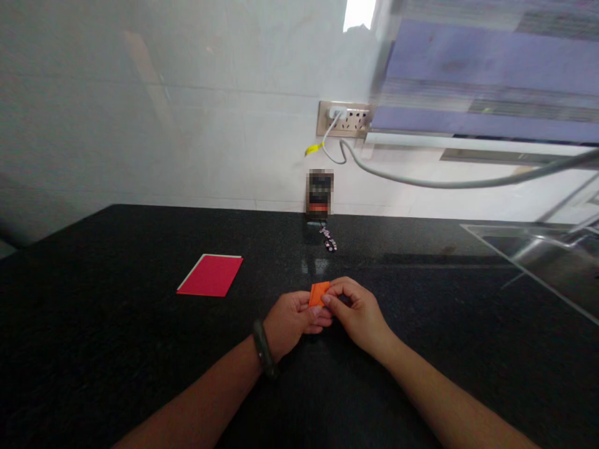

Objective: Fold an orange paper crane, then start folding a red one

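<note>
Both of my hands meet over the middle of a black counter (93, 324). Between them is a small folded piece of orange paper (319, 292). My left hand (292, 321), with a dark band on its wrist, pinches the paper's left side. My right hand (358, 312) pinches the right side with thumb and fingers closed on it. A red sheet of paper (210, 275) lies flat on the counter to the left of my hands.
A small dark object with a blurred top (319, 199) stands at the back by the wall, with a small trinket (329, 240) lying in front of it. A wall socket (344, 118) holds a plug and cables. A metal sink (538, 255) sits at right.
</note>
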A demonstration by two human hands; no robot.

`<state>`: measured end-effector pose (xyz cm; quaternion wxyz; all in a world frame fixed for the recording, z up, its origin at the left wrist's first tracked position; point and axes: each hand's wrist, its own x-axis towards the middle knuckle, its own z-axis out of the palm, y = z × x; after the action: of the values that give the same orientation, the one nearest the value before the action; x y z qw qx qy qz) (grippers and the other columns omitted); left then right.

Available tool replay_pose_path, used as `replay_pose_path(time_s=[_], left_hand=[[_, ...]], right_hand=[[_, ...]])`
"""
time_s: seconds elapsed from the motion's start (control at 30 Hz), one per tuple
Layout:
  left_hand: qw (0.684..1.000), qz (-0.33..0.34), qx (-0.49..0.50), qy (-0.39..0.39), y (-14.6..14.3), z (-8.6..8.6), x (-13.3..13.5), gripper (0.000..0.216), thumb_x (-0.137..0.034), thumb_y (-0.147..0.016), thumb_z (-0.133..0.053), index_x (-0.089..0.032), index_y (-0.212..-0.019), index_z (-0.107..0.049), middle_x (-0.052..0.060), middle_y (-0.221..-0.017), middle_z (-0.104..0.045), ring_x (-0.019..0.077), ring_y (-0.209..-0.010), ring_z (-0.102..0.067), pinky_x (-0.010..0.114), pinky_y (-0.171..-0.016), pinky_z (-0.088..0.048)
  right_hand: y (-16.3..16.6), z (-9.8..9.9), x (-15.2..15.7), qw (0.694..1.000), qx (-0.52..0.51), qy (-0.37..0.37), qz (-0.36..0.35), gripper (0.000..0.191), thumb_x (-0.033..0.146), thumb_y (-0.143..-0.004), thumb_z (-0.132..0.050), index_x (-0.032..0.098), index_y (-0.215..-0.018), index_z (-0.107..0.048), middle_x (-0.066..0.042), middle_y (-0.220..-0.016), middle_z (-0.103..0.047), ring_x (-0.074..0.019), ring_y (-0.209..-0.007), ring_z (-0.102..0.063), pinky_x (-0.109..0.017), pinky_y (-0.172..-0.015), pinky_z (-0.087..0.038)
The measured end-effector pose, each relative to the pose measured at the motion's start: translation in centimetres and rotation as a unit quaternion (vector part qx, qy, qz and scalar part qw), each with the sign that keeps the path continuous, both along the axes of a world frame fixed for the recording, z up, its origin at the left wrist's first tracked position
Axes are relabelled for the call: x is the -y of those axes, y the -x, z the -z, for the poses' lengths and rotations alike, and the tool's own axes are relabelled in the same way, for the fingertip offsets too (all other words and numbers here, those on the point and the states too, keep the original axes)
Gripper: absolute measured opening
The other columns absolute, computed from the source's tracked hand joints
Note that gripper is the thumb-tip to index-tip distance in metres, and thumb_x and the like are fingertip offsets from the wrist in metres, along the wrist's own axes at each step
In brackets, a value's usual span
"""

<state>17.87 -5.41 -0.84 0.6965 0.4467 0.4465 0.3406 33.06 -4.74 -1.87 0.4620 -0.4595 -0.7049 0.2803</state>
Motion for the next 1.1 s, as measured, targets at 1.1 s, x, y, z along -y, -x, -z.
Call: replay_pose_path(time_s=[1.1], left_hand=[[0.995, 0.048, -0.054, -0.067, -0.2, 0.3, 0.5, 0.020, -0.032, -0.074, -0.051, -0.014, -0.067, -0.052, 0.002, -0.053, -0.063, 0.0111, -0.047, -0.059, 0.020, -0.047, -0.042]], right_hand=[[0.2, -0.3, -0.2, 0.903, -0.277, 0.321, -0.075, 0.025, 0.033, -0.061, -0.071, 0.012, -0.058, -0.056, 0.002, -0.048, -0.055, -0.0041, -0.036, -0.041, -0.016, -0.034, -0.030]])
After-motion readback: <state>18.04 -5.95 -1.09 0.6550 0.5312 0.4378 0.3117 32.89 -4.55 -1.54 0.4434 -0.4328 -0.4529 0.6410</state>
